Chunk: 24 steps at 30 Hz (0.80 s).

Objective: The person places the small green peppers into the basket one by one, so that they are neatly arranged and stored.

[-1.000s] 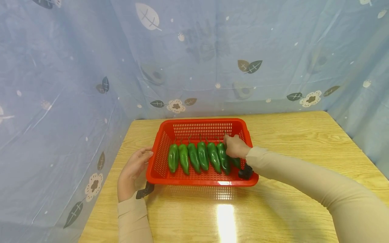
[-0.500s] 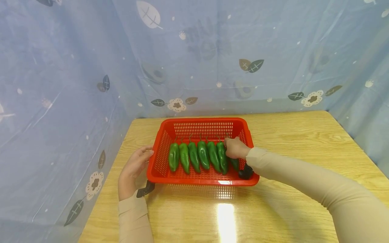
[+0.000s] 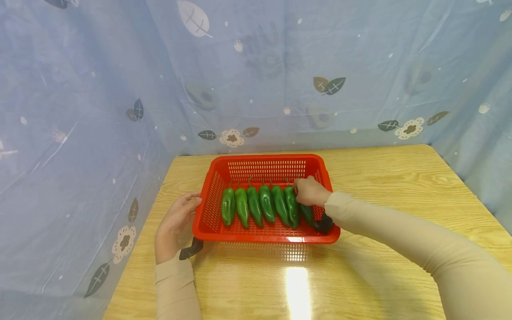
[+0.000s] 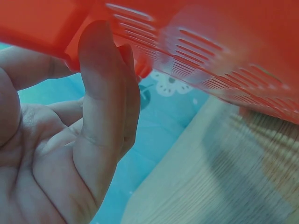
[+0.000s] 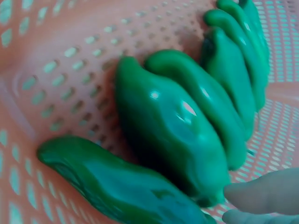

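Note:
A red plastic basket (image 3: 248, 237) holds a row of long green peppers (image 3: 266, 204), laid side by side with their stems toward the back. My left hand (image 3: 178, 218) grips the basket's left rim; in the left wrist view its fingers (image 4: 100, 70) curl up against the red edge. My right hand (image 3: 312, 192) reaches inside at the right end and pinches the rightmost green pepper (image 3: 307, 215) near its stem. The right wrist view shows fingertips (image 5: 254, 192) at the stem ends of the two nearest peppers, the stem itself being hidden.
The basket stands on a light wooden table (image 3: 392, 186), whose back edge meets a blue patterned curtain (image 3: 264, 89). Another curtain panel runs along the left. A dark wrist mount (image 3: 323, 223) lies by the basket's right front corner.
The rightmost pepper's lower end has come out further from under my right hand. The pepper beside it has straightened, its tip shifting slightly left. My left hand stays on the rim.

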### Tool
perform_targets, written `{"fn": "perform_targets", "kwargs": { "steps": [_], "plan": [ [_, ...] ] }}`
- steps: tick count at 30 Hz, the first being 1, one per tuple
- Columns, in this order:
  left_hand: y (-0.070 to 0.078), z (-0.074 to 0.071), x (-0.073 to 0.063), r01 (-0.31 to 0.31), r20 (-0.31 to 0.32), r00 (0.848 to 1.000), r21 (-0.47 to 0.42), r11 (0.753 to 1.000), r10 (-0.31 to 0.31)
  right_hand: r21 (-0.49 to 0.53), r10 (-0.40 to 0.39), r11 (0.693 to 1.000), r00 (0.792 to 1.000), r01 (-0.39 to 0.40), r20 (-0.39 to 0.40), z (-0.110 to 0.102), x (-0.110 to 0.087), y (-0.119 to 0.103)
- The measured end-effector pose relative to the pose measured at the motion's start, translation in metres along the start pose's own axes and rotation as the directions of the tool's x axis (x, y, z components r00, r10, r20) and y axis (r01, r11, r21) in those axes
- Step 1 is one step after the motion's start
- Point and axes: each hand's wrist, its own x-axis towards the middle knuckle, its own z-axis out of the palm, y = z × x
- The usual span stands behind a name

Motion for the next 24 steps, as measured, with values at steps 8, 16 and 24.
{"fn": "perform_targets", "kwargs": {
  "steps": [8,16,24],
  "plan": [
    [0.003,0.0,0.0,0.01,-0.018,1.0,0.046,0.999,-0.009,0.114,-0.093,0.988,0.99,0.105,-0.107,-0.026,-0.007,0.011],
    [0.009,-0.004,-0.002,0.011,-0.035,0.999,0.161,0.987,-0.005,0.311,-0.132,0.921,0.939,0.235,-0.319,-0.044,-0.036,0.037],
    [0.015,0.005,-0.015,0.068,-0.136,0.99,0.327,0.943,-0.024,0.326,-0.131,0.894,0.874,0.308,-0.468,-0.028,-0.076,0.071]
  ]
}}
